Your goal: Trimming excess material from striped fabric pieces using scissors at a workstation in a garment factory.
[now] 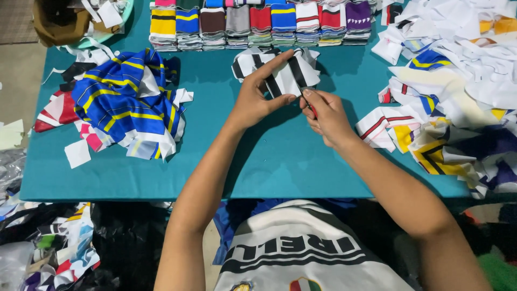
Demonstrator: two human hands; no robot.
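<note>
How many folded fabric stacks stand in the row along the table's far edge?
9 visible: yellow-striped, blue, brown, grey, red, blue-yellow, white-red, red-white, purple. More may be hidden beyond the frame.

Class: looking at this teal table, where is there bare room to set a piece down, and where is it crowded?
Bare table lies along the near edge, between the blue-yellow heap and the scrap pile, below the left hand and right hand. A smaller patch sits under the folded stacks. The right side and far left are crowded.

Smooth, slightly shiny striped cloth piece [283, 73] lies on a matt teal tablecloth [258, 161].
</note>
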